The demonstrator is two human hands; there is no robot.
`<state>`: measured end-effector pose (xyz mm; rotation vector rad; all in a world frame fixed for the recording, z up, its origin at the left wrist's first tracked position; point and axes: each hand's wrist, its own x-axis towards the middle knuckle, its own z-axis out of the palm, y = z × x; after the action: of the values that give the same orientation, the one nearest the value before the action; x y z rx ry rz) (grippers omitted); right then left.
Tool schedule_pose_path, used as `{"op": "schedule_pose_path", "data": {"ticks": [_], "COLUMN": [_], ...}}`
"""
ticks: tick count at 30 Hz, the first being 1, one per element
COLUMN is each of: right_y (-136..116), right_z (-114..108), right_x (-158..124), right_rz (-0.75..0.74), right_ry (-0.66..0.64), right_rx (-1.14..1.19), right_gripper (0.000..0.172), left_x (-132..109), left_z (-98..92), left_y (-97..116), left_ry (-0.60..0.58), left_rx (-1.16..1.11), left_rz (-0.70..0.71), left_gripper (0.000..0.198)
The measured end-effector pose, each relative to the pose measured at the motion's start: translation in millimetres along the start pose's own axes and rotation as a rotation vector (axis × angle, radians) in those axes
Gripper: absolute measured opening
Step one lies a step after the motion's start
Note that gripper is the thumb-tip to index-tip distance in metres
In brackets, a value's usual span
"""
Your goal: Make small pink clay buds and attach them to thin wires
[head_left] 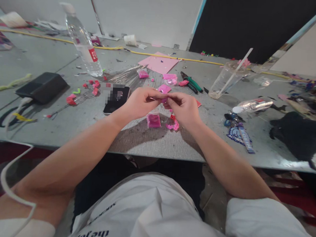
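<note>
At the centre of the frame, the left hand [142, 103] and the right hand [184, 111] hold a small pink piece [164, 100] in a narrow pinch between their fingertips, above the table [54, 127]; for such fine work, I would advise to press lightly and evenly from both sides, with steady wrists, so that the piece does not lose its shape. The fingers cover most of it, so its full form cannot be told, and a pixelated patch hides part of the phone [116, 104] left of centre.
</note>
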<state>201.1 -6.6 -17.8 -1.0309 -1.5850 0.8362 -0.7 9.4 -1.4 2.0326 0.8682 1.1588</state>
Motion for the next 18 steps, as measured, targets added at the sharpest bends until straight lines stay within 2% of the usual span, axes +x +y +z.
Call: {"op": "schedule_pose_path", "data": {"ticks": [3,8,13,18], "right_y": [0,-6,-11,-13], "right_z": [1,7,6,5], "right_x": [1,-2,-7,-6], "right_rz": [0.026,0.052,0.018,0.067], "right_ry": [0.008,-0.033,-0.052,-0.035], "right_rx": [0.052,0.143,0.168,0.196], "right_gripper": [0.015,0.016,0.025,0.029], "left_x": [1,1,0,-2], "left_z": [0.5,0.4,-2.0,-0.9], "left_y": [0,-2,0,-1], "left_ry": [-0.012,0.109,0.087,0.099], "left_rx": [-0.026,0.11,0.2,0.253], "left_rz": [-0.01,0.018,0.128,0.112], "left_gripper": [0.014,0.026,0.018,0.02]}}
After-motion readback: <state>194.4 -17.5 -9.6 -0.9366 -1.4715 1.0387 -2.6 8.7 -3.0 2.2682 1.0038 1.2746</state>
